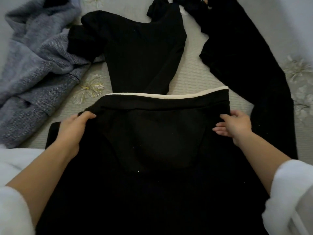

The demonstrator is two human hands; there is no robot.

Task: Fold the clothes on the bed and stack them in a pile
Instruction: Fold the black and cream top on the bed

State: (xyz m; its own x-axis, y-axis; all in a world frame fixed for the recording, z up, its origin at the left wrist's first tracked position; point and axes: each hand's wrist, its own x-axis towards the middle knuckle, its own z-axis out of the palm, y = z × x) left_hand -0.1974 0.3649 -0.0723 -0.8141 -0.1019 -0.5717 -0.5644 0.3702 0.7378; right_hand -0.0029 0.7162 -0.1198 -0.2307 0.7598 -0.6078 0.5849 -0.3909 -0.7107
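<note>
One black garment (152,167), hem perhaps off-frame

A black garment (152,175) with a cream-edged band along its far side lies spread on the bed at 6 o'clock. A black top (135,53) lies flat at 12 o'clock. Long black trousers (250,68) stretch at 2 o'clock. A grey woolly coat (33,68) sits crumpled at 10 o'clock.

No readable text, labels, brands or numbers on clothes or bed cover.
</note>
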